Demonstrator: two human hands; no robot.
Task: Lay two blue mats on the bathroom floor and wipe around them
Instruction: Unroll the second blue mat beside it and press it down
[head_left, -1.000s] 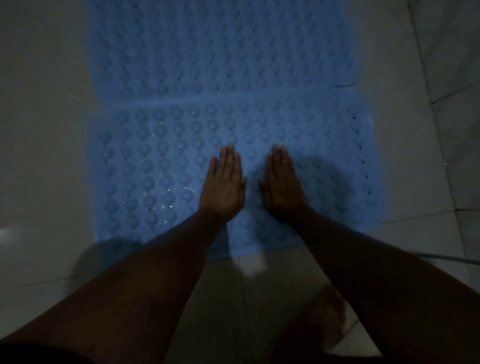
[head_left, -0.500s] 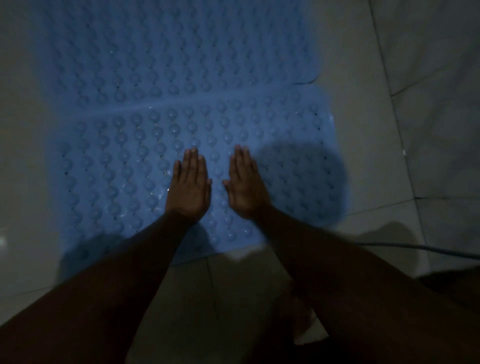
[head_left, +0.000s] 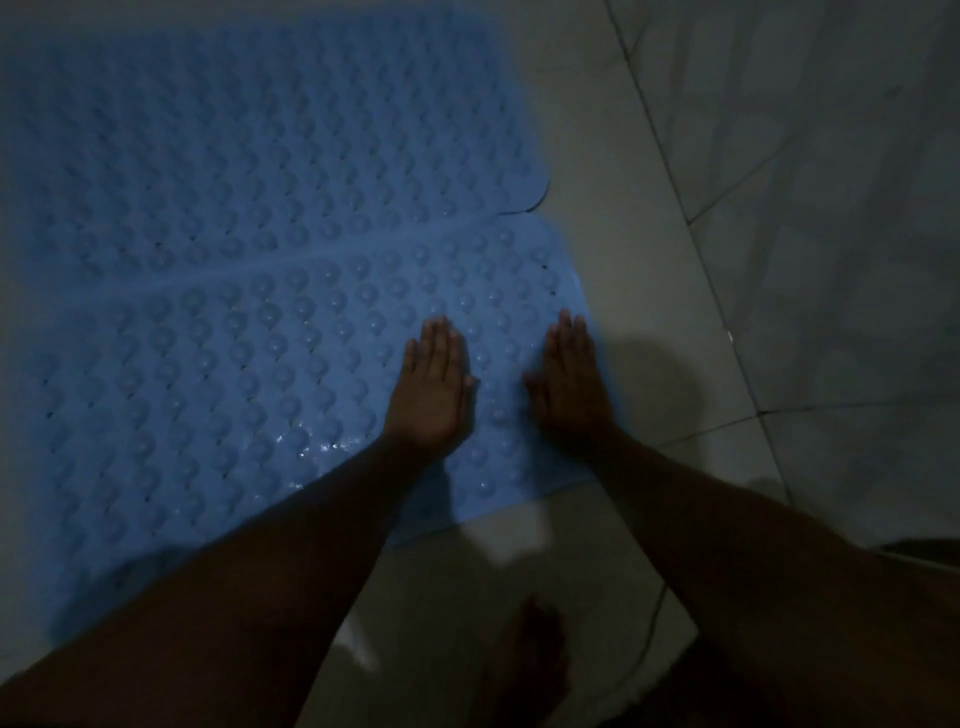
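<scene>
While both hands lie flat, gripping nothing, on near mat (head_left: 218, 384) | left hand (head_left: 434, 387) inboard; right hand (head_left: 571, 387) at its right edge | far mat (head_left: 249, 140) abuts beyond | floor (head_left: 639, 291) rightward, nearest right hand.

I see blue mats (head_left: 234, 322) studded with rows of round bumps under my hands, and pale grey tiles (head_left: 649, 291) with dark seams beside my right.
</scene>
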